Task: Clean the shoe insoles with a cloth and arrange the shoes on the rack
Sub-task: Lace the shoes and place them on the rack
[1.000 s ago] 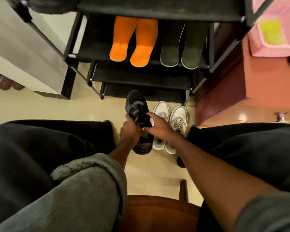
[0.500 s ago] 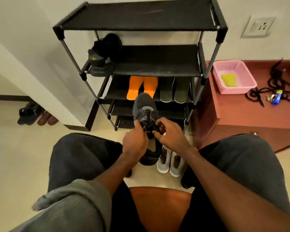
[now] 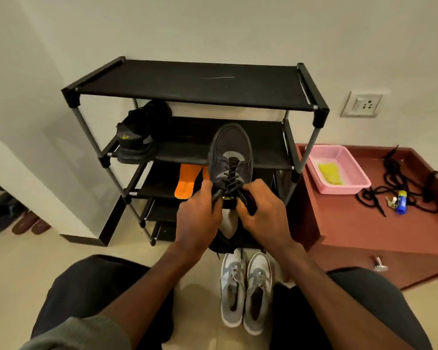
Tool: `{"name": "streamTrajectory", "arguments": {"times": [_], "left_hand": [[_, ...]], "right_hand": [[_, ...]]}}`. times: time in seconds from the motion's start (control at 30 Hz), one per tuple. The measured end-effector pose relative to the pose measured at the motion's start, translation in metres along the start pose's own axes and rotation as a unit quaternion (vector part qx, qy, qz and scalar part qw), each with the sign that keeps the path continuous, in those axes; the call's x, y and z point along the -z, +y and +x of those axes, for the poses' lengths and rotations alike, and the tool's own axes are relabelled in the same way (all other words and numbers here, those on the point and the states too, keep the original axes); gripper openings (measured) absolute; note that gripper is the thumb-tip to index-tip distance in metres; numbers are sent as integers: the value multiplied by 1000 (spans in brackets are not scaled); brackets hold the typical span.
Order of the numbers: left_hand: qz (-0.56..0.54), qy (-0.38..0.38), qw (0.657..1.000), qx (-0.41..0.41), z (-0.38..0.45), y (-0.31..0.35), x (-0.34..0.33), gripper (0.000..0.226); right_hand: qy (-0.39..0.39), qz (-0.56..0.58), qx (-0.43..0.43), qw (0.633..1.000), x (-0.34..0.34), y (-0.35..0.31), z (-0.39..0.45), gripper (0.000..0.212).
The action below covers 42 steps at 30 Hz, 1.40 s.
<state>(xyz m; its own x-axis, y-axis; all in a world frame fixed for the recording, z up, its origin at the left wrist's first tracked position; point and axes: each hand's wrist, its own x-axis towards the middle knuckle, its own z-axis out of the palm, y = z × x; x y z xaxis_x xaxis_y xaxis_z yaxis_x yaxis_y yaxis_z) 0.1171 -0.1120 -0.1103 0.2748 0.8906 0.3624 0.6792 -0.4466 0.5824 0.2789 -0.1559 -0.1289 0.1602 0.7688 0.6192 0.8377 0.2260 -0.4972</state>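
In front of the rack (image 3: 187,84), level with its second shelf, the grey shoe (image 3: 230,152) is held toe-up, left hand (image 3: 197,218) and right hand (image 3: 263,215) both pinching its laces (image 3: 232,178).

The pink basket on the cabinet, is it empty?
No, the pink basket holds a yellow cloth lying on its bottom.

Bare forearms; grey ribbed sleeve (image 3: 81,332) pushed up; dark trousers (image 3: 86,286), possibly black.
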Motion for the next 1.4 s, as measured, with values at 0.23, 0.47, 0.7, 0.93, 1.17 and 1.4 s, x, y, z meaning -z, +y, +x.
{"name": "streamTrajectory", "arguments": {"times": [0.23,0.47,0.7,0.93,1.17,1.4], "left_hand": [[-31,45,998,-44,54,-12,-16,14],[20,5,1000,-2,54,-9,-26,30],[38,31,999,-14,65,-6,-25,43],[-31,28,998,-37,71,-5,-21,46],[-158,-109,977,-92,80,-34,12,43],[-133,-32,981,-136,103,-38,7,31]], "right_hand": [[74,-7,-46,996,-26,15,43,43],[119,-81,-54,988,-40,14,47,18],[107,-90,-12,990,-43,14,45,13],[113,-53,-62,990,-41,13,51,17],[99,34,-55,993,-33,21,53,28],[96,51,-68,992,-33,17,54,31]]}}
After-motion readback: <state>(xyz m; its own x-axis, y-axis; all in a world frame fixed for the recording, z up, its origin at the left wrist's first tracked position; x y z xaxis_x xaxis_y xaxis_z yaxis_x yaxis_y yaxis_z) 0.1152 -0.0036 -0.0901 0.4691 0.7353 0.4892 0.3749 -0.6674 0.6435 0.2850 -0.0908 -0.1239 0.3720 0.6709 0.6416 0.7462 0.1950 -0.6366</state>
